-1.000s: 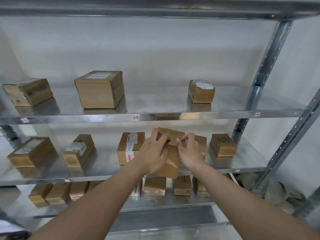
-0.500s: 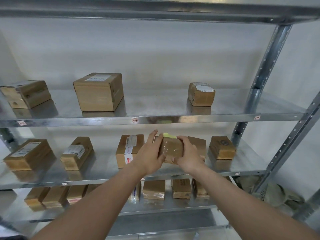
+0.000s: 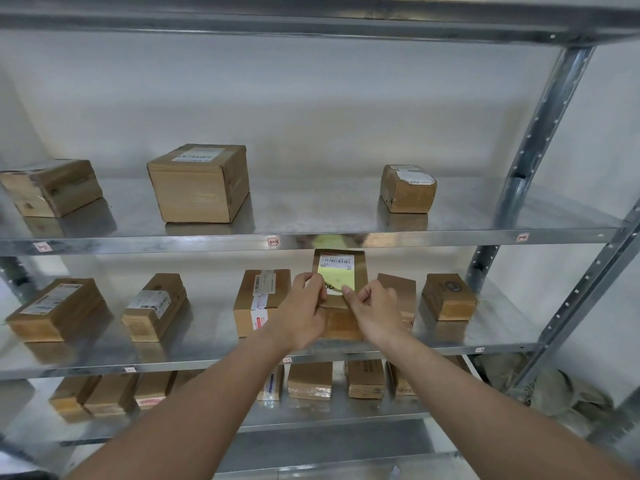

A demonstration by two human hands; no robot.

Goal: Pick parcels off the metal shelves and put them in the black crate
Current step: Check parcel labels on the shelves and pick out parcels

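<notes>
A small brown cardboard parcel (image 3: 341, 271) with a white barcode label and a yellow note on its face is tipped up in front of the middle metal shelf (image 3: 207, 358). My left hand (image 3: 304, 313) grips its left side. My right hand (image 3: 375, 311) grips its right side, thumb on the yellow note. The parcel's lower part is hidden behind my fingers. Several other brown parcels sit on the shelves, such as a taped box (image 3: 259, 299) just left of my hands and a dark box (image 3: 448, 296) to the right. The black crate is out of view.
The upper shelf (image 3: 311, 240) carries three boxes, the biggest one (image 3: 199, 183) left of centre. A bottom shelf holds a row of small parcels (image 3: 310, 379). Slanted steel uprights (image 3: 533, 143) stand at the right, with a crumpled sack (image 3: 568, 393) on the floor behind them.
Both hands have turned the parcel: a second ago it hung with its plain brown side showing, now it stands higher with the labelled, yellow-noted face toward me.
</notes>
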